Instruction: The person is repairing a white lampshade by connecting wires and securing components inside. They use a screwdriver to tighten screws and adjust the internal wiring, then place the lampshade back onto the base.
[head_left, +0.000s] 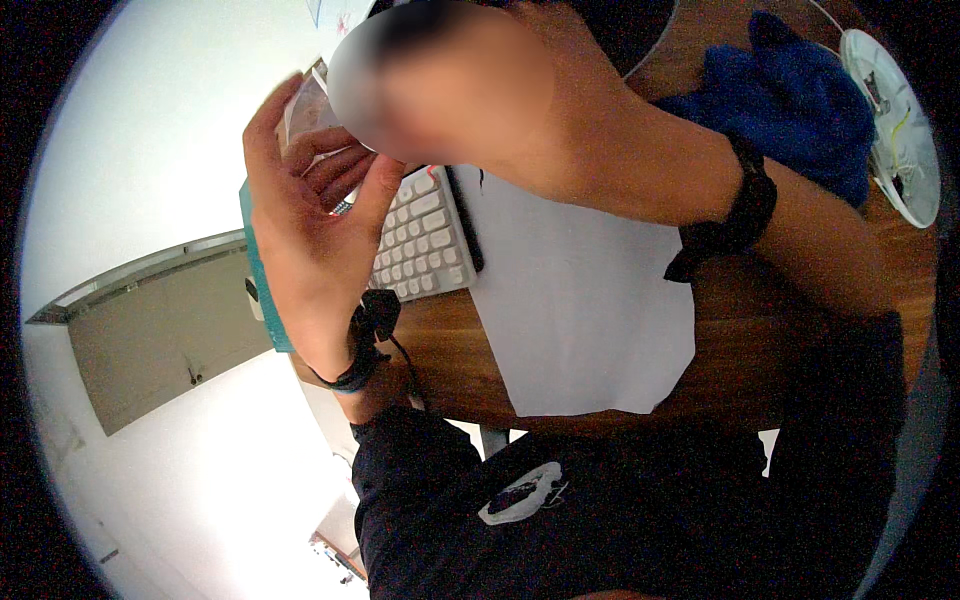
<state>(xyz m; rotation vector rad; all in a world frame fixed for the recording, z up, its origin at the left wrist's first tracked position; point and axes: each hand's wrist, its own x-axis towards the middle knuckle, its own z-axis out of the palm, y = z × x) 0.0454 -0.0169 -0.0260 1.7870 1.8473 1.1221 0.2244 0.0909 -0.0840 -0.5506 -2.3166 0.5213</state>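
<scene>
My left hand [315, 225] is raised over the keyboard, its index finger and thumb curved round a clear, see-through plastic piece [308, 108]. The other fingers curl in behind the thumb. From the right, my right hand [570, 110] reaches across to the same spot, close to the left fingertips. A blurred patch covers its fingers and much of what lies between the two hands, so its grip is hidden. Below the hands lie a white keyboard [425, 240] and a sheet of white paper [590, 300]. Each wrist wears a black band.
On the wooden table [440, 345], a crumpled dark blue cloth [790, 95] lies at the far right, beside a white oval dish [908, 165] containing small bits and a yellow strand. A teal edge [262, 270] shows left of my left hand. A black cable [405, 360] hangs near the left wrist.
</scene>
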